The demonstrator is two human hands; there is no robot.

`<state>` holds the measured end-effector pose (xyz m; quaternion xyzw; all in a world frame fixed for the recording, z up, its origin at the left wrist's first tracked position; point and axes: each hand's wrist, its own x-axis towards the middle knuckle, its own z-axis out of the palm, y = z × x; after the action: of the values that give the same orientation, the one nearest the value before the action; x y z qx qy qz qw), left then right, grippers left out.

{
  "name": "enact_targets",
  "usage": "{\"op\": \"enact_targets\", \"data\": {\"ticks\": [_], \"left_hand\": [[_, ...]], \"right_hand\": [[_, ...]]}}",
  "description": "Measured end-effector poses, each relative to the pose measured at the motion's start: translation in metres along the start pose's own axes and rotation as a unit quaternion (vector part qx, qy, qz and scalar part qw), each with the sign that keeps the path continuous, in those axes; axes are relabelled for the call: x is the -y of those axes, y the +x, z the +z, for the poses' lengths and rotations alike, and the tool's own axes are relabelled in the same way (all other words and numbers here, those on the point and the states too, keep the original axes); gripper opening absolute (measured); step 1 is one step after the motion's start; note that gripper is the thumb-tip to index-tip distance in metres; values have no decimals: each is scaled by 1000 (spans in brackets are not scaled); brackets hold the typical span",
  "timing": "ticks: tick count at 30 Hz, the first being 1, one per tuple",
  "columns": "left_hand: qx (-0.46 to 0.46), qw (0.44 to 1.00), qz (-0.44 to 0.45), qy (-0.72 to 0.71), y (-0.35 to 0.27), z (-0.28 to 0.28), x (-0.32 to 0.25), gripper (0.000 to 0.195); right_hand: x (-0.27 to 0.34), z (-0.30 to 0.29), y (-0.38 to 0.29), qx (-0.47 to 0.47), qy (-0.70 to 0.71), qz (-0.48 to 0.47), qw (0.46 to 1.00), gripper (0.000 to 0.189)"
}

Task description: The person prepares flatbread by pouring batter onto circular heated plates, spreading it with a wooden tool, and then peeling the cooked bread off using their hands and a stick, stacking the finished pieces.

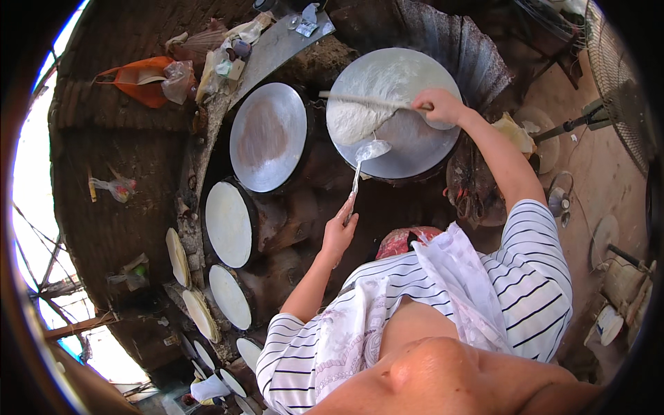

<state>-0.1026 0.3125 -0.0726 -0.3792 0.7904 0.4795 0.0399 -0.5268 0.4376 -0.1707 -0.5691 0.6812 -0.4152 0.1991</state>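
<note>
A large round metal griddle [415, 155] lies before me, with wet white batter [354, 124] thick on its left side and a thinner smear across its far part. My right hand [440, 105] grips one end of a pale flat stick [358, 98], which reaches leftward over the batter. In my left hand [338, 233] is the long handle of a metal ladle [373, 150]. The ladle's batter-coated bowl is over the griddle's near edge; whether it touches the metal I cannot tell.
Left of me stand a bare griddle [298, 129] and griddles covered by pale flatbreads [228, 225]. Stacked flatbreads [201, 316] lie farther left. Corrugated metal [456, 46] stands behind the large griddle. An orange bag [140, 78] is at far left, a pedestal fan [617, 78] at right.
</note>
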Motion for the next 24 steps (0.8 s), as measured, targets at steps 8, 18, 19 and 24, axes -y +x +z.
{"op": "enact_targets", "data": {"ticks": [8,18,19,24], "left_hand": [[-35,987,-45,-150,32,-24,-3,58],[23,983,-36,-177,29,19,8,59],[30,983,-18,-183,32,19,8,59],[54,958,117,-256,-8,-72,5,62]], "right_hand": [[-12,-33,-79,-185,48,129,973,35],[54,33,-110,-169,-37,46,984,33],[68,46,-107,-146,-77,20,986,29],[154,128,-181,-251,-36,121,960,36]]}}
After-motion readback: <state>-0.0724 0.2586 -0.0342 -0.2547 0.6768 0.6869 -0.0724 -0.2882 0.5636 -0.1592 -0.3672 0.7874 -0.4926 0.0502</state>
